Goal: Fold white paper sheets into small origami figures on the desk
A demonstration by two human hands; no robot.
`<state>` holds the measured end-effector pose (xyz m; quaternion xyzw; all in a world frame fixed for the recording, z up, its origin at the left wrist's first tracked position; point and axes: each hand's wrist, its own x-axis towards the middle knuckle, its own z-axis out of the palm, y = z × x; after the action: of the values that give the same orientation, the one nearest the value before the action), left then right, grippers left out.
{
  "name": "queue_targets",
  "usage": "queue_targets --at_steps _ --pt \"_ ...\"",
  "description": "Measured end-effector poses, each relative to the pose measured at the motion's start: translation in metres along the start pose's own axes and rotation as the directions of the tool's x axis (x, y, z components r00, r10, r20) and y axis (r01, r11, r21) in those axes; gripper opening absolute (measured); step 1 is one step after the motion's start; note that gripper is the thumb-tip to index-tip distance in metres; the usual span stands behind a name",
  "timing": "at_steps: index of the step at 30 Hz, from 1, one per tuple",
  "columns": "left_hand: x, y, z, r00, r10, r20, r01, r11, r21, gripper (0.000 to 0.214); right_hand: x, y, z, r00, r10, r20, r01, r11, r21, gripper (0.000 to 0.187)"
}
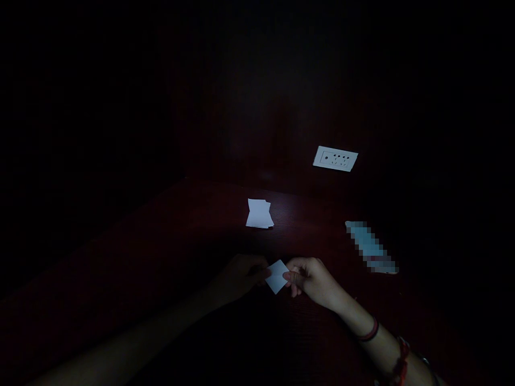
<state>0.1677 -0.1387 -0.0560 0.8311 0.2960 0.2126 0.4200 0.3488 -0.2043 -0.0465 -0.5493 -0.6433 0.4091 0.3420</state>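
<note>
A small white square of paper (277,278) is held up just above the dark table, turned so that it stands on a corner like a diamond. My left hand (246,274), deep in shadow, pinches its left corner. The right corner sits between the thumb and fingers of my right hand (308,276), which is better lit. A faint crease seems to cross the paper. Beyond both hands lie several white sheets (259,214) in a loose, uneven pile, with corners sticking out.
The reddish-brown table (217,214) is mostly in darkness. On the wall behind it is a white socket plate (335,159). A flat light-blue object (370,245), blurred out by pixelation, lies to the right. Bands circle my right wrist and forearm.
</note>
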Motion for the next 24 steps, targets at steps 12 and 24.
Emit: queue_targets --at_steps 12,24 --pt "0.004 -0.005 -0.007 0.990 0.011 -0.139 -0.026 0.994 -0.109 0.024 0.010 0.015 -0.008 0.998 0.001 -0.060 0.016 0.962 0.273 0.025" --pt "0.007 -0.006 -0.006 0.993 0.059 -0.098 -0.067 0.994 -0.088 0.019 0.016 0.008 -0.007 0.994 -0.087 -0.068 0.098 0.979 0.179 0.021"
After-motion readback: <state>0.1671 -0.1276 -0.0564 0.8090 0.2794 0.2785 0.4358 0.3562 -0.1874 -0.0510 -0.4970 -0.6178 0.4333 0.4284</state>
